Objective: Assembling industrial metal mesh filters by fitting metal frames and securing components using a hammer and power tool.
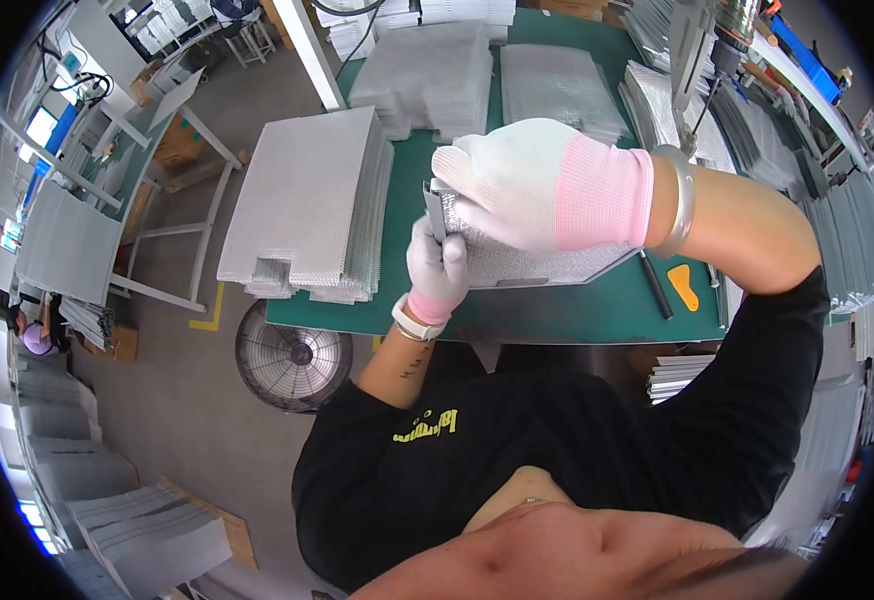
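A silver mesh panel (557, 263) with thin metal edging lies in front of me at the near side of the green table, partly hidden by my right hand. Along its left end stands a short grey metal strip (435, 212). My left hand (435, 265), in a white glove with a pink cuff, is closed round the strip's lower part. Gloved the same way, my right hand (517, 185) reaches across the panel, its fingers curled at the strip's upper end; the fingertips are partly hidden.
Stacks of mesh sheets (302, 190) stand left on the green table (407, 318), with more stacks (427, 75) behind. A drill-like tool (732, 45) hangs at the far right. A black-handled tool (656, 285) and an orange piece (683, 287) lie right. A fan (295, 357) stands on the floor.
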`<action>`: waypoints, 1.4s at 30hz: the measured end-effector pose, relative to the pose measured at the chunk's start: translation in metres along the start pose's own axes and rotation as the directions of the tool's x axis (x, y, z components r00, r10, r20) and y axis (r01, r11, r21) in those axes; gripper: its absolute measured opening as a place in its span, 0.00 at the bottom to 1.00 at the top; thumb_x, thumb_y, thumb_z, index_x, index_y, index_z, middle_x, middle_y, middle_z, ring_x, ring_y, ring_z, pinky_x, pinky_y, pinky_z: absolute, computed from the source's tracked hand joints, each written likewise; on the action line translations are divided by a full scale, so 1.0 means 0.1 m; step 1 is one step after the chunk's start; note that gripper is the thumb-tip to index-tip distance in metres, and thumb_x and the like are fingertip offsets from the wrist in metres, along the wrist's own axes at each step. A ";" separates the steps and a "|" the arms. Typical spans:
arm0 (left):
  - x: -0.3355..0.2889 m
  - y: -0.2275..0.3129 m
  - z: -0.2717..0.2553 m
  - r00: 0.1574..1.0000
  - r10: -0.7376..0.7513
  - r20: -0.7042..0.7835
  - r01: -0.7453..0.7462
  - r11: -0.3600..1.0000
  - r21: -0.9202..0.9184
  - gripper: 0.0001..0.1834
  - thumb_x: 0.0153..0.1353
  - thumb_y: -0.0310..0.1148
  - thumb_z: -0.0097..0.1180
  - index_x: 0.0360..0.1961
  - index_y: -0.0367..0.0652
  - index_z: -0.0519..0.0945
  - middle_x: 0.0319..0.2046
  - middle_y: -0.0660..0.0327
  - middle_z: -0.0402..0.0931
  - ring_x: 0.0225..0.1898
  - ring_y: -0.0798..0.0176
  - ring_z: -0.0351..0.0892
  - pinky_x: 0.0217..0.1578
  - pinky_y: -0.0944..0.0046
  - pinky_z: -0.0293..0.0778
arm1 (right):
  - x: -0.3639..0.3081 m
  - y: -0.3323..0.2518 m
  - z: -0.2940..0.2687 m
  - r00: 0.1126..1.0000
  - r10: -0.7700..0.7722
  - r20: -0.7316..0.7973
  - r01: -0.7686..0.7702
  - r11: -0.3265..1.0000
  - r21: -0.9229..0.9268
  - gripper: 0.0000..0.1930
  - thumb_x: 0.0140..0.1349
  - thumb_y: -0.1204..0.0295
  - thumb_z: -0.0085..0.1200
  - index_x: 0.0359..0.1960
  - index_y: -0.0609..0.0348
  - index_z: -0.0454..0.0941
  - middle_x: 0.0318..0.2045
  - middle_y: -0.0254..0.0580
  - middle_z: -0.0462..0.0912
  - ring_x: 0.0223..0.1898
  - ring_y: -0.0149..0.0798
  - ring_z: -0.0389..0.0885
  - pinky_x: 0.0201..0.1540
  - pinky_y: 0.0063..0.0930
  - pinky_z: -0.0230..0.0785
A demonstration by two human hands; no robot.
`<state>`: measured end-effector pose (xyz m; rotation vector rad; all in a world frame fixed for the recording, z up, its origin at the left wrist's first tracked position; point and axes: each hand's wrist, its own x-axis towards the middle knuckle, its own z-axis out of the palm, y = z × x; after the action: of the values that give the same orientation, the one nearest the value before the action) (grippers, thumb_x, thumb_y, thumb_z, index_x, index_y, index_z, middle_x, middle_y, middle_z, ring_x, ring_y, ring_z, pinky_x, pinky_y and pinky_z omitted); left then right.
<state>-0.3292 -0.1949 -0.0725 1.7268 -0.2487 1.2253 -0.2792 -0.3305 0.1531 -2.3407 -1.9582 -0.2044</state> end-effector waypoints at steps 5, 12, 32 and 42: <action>-0.24 -0.15 0.01 0.993 -0.113 0.037 0.111 0.992 0.057 0.15 0.70 0.37 0.46 0.45 0.33 0.74 0.23 0.59 0.73 0.21 0.63 0.72 0.25 0.64 0.70 | -0.01 0.10 0.09 0.996 -0.056 -0.072 0.052 0.997 -0.056 0.12 0.60 0.66 0.55 0.38 0.64 0.74 0.28 0.51 0.82 0.30 0.51 0.85 0.34 0.37 0.78; 0.18 0.15 0.01 1.000 0.027 0.009 -0.027 0.997 0.072 0.11 0.66 0.27 0.43 0.42 0.31 0.73 0.22 0.56 0.74 0.20 0.58 0.73 0.24 0.63 0.70 | -0.02 0.06 0.08 0.999 -0.032 -0.039 0.035 0.998 0.058 0.12 0.59 0.66 0.55 0.39 0.61 0.75 0.30 0.49 0.79 0.31 0.51 0.82 0.34 0.37 0.76; 1.28 1.14 0.04 0.737 0.473 0.483 -0.645 0.707 0.291 0.14 0.60 0.34 0.55 0.45 0.39 0.78 0.31 0.56 0.76 0.31 0.54 0.77 0.35 0.56 0.73 | -0.78 0.06 0.05 0.846 -0.049 -0.532 0.096 0.993 0.062 0.11 0.60 0.71 0.53 0.42 0.60 0.72 0.28 0.47 0.74 0.29 0.52 0.77 0.34 0.43 0.71; 0.63 0.99 1.11 0.693 0.379 0.613 -0.562 0.816 0.131 0.21 0.43 0.49 0.68 0.30 0.45 0.78 0.28 0.62 0.73 0.35 0.56 0.74 0.59 0.40 0.61 | -2.14 0.25 1.74 0.642 0.497 -0.584 -0.153 0.829 0.538 0.22 0.65 0.61 0.42 0.53 0.66 0.70 0.46 0.55 0.75 0.49 0.56 0.74 0.58 0.42 0.64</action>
<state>-0.2942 -0.3116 0.0334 2.3887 -0.9668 1.1093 -0.2835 -0.5169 -0.0512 -1.8529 -1.0286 -0.4843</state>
